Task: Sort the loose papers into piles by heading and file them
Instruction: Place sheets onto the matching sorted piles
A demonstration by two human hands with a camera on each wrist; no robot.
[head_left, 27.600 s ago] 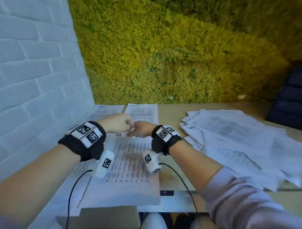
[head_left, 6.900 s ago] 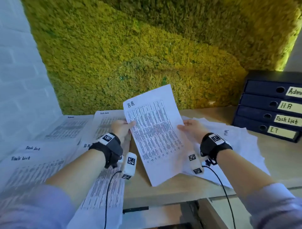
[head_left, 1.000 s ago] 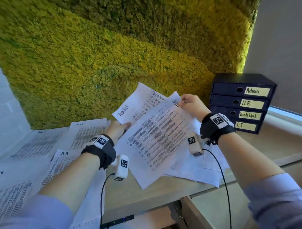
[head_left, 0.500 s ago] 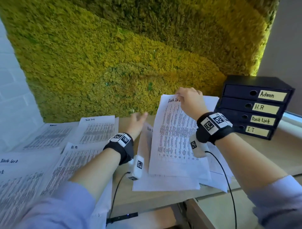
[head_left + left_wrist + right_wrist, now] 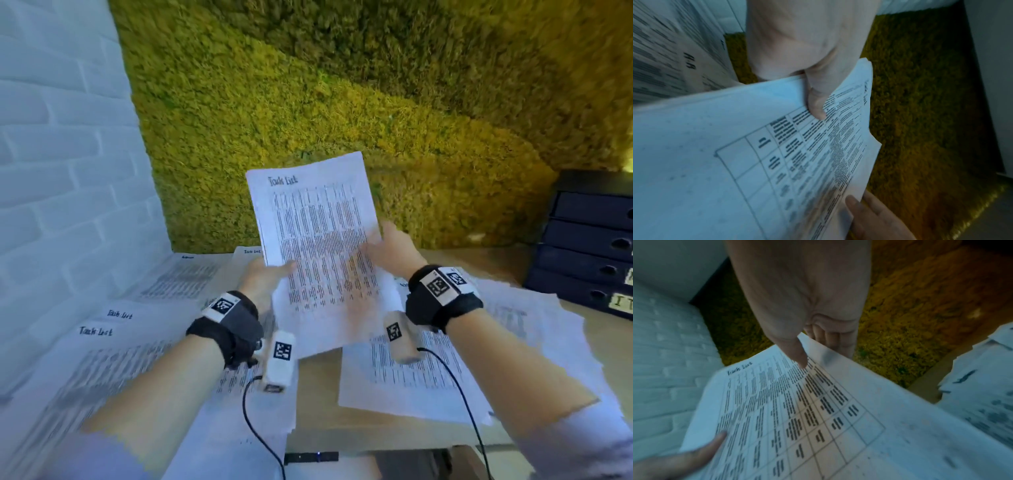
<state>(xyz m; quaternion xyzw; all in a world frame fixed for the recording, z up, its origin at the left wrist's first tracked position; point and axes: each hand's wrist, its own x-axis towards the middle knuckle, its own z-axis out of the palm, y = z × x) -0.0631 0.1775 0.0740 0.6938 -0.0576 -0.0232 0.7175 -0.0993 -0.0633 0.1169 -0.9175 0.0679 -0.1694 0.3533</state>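
Holding a printed sheet (image 5: 317, 246) headed "Task List" upright above the desk (image 5: 318, 383), the person had it pinched at both side edges. The left hand (image 5: 263, 274) gripped the left margin, thumb (image 5: 817, 104) pressed on the printed face and fingers behind. The right hand (image 5: 394, 250) held the right edge the same way, its thumb (image 5: 795, 352) on the table of text and the fingers curled behind the paper.

Taking the held sheet as the landmark: left of it and lower, flat on the desk, lay sorted sheets, two of them (image 5: 102, 325) showing "Task List" headings, with another stack (image 5: 178, 281) further back. Right of it and lower lay the unsorted heap (image 5: 445, 370). Far right of it stood the dark drawer unit (image 5: 589, 240), only partly in frame.

The main risk was a misfile. Several left piles sat close together and overlapped, so the sheet could have landed on a neighbouring heading if dropped without checking the top line. The paper was thin and limp; releasing one hand early could have let it fold or swing and knock the sorted stacks askew. The wrist cables (image 5: 260, 421) trailed over the papers near the desk edge and could have dragged those sheets off the edge.
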